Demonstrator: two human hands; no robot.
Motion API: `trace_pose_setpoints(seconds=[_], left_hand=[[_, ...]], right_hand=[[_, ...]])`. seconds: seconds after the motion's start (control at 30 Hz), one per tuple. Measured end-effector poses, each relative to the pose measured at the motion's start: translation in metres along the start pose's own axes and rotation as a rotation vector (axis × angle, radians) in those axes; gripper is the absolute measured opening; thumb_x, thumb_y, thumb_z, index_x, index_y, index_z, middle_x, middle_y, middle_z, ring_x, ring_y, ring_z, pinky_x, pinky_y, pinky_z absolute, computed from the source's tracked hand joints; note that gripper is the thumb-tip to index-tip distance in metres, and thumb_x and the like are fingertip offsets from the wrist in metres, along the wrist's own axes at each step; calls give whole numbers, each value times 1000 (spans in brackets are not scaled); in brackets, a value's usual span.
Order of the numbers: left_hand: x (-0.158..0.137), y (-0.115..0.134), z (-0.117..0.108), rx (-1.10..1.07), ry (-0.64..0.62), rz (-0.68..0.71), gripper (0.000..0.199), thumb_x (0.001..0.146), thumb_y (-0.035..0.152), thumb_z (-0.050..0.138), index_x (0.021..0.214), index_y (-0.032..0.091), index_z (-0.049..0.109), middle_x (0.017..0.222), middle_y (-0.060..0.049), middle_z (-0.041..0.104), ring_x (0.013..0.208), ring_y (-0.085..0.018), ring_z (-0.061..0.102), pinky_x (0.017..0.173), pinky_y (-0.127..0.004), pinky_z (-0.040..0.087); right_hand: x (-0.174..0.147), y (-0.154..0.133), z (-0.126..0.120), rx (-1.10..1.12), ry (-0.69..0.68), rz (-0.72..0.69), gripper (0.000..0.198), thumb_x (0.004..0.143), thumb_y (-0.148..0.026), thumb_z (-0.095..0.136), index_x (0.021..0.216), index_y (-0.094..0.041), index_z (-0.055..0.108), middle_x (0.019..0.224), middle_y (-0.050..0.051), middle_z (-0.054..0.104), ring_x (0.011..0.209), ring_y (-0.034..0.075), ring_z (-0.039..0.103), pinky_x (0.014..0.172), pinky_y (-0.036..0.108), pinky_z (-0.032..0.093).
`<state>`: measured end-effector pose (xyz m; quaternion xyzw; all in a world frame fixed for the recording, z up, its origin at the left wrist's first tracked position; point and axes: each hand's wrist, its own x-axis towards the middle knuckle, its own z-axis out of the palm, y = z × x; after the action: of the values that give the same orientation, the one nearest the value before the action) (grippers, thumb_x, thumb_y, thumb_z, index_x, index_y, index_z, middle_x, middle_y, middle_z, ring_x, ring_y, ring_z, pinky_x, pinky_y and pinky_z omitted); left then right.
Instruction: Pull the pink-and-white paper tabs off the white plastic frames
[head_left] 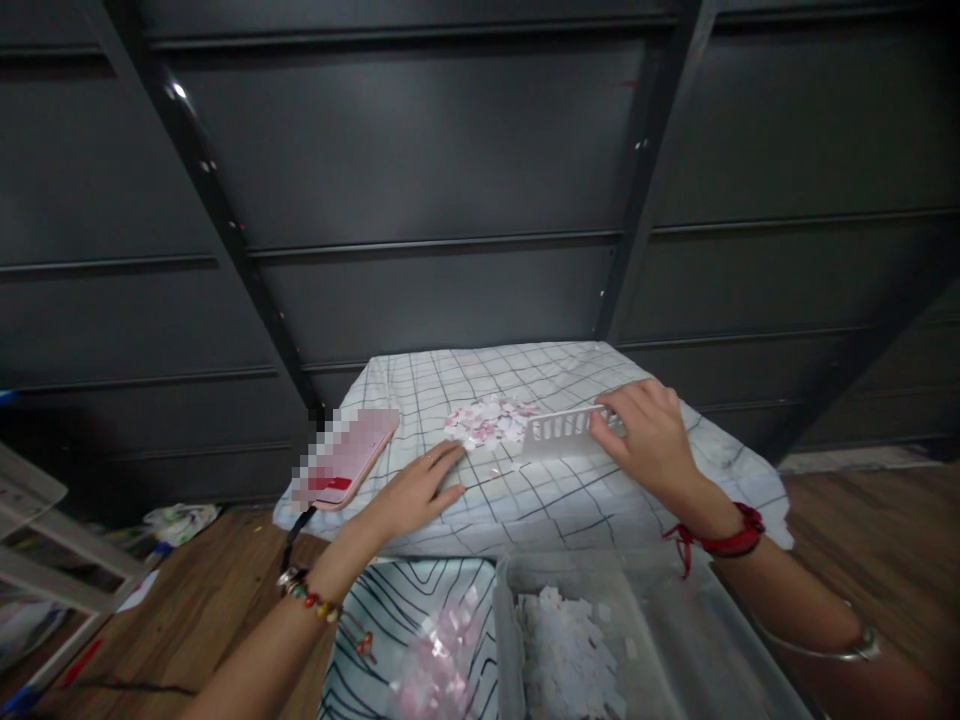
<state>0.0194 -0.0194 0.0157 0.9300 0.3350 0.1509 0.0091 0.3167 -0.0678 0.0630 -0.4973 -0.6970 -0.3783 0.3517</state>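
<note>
On the checked cloth lies a loose pile of small white and pink paper-like pieces (491, 420). My left hand (420, 487) rests palm down at the near left edge of the pile, fingers stretched out, holding nothing. To the right of the pile stands a white slotted plastic basket (562, 436), seen from its side. My right hand (649, 435) grips the basket's top right edge between thumb and fingers. Its left end touches or nearly touches the pile; I cannot tell which. The basket's inside is hidden from this angle.
A phone (360, 465) lies at the table's left. In front are a striped, cloth-lined container (349, 625) with shiny pink packets (442, 660) and a translucent plastic bin (510, 640) holding many white pieces (566, 650). Dark metal panels (427, 160) rise behind the checked cloth (450, 370).
</note>
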Motion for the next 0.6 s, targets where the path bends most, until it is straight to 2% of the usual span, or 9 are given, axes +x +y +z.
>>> trace_pose_setpoints(seconds=[0.2, 0.3, 0.4, 0.6], left_hand=[[-5, -1, 5, -56, 52, -50, 49, 87, 37, 41, 133, 21, 30, 145, -11, 18, 129, -26, 28, 103, -41, 32], [-5, -2, 5, -66, 66, -49, 50, 87, 36, 42, 133, 23, 29, 144, -10, 21, 129, -26, 28, 104, -42, 32], [-5, -1, 5, -64, 76, -41, 48, 87, 36, 42, 131, 22, 33, 143, -10, 23, 129, -26, 29, 104, -42, 31], [-5, 2, 0, -82, 79, 113, 34, 89, 27, 40, 122, 21, 46, 137, -8, 37, 127, -21, 32, 104, -41, 32]], right_hand=[[1, -2, -1, 51, 15, 21, 11, 80, -25, 48, 76, -19, 55, 70, 4, 57, 72, 18, 44, 65, 32, 30], [2, -1, 0, 57, -24, 20, 10, 79, -23, 47, 73, -19, 54, 69, 4, 57, 72, 19, 45, 65, 32, 30], [1, 2, -2, 84, -7, 55, 10, 77, -22, 48, 69, -20, 53, 66, 3, 56, 71, 19, 44, 64, 32, 30], [1, 5, 3, 136, -6, 88, 10, 78, -25, 48, 73, -19, 54, 67, 3, 56, 72, 19, 46, 66, 32, 33]])
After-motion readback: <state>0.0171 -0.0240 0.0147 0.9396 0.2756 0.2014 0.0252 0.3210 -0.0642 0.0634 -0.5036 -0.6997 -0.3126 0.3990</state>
